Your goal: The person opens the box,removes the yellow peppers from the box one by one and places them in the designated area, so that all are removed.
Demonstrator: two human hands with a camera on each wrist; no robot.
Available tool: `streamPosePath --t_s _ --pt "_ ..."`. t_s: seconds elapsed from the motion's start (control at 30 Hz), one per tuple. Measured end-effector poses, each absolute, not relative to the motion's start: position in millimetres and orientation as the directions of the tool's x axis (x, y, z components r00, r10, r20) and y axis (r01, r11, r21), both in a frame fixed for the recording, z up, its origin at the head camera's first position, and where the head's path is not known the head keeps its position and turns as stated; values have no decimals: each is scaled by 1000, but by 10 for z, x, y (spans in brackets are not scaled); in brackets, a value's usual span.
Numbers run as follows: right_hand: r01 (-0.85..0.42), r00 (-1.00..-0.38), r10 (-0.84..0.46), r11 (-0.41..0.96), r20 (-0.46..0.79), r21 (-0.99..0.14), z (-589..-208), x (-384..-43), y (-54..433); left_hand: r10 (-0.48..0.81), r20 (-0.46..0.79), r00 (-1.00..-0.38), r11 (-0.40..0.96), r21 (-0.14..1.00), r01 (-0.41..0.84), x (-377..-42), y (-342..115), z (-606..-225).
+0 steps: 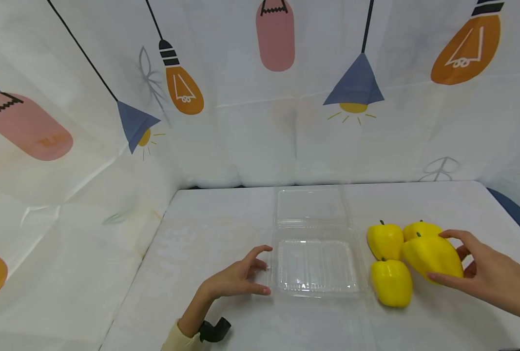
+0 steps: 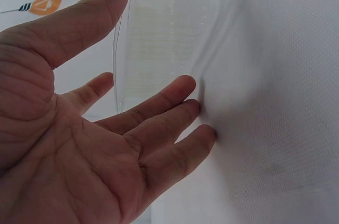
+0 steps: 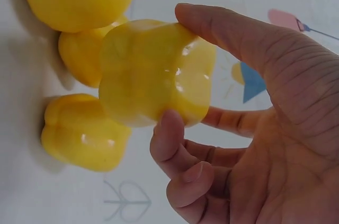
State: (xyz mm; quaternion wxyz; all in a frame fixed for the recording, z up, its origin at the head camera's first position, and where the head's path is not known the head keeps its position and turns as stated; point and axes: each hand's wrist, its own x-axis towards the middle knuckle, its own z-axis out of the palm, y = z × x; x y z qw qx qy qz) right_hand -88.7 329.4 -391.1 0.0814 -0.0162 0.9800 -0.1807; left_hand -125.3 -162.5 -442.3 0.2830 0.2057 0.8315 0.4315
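My right hand (image 1: 490, 268) pinches a yellow bell pepper (image 1: 433, 256) between thumb and fingers; in the right wrist view the pepper (image 3: 153, 73) shows raised over the table. Beside it lie three more yellow bell peppers: one at the front (image 1: 391, 282), one at the back left (image 1: 385, 241) and one partly hidden behind the held one (image 1: 419, 229). A clear plastic clamshell container (image 1: 317, 295) lies with its lid folded back, left of the peppers. At its left edge is my left hand (image 1: 242, 275), fingers spread and relaxed, holding nothing; the left wrist view shows its palm (image 2: 79, 166).
The white table (image 1: 207, 219) carries everything. A white curtain (image 1: 251, 136) printed with lamps and bulbs hangs behind it and along the left side. A black strap mount (image 1: 214, 330) sits on the left wrist.
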Motion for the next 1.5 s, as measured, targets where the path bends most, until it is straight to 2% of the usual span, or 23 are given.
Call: streamPosePath --t_s 0.67,1.1,1.5 --pt "35 -947 -70 948 -313 -317 -4115 -801 3360 583 -299 -756 542 836 87 -1257 -1631 -4442" --pt "78 -892 -76 945 -445 -317 -4223 -789 3309 585 -301 -753 549 830 95 -1248 -1636 -4431" --pt "86 -891 -54 955 -450 -285 -4325 -802 3264 592 -295 -750 548 830 107 -1245 -1643 -4428"
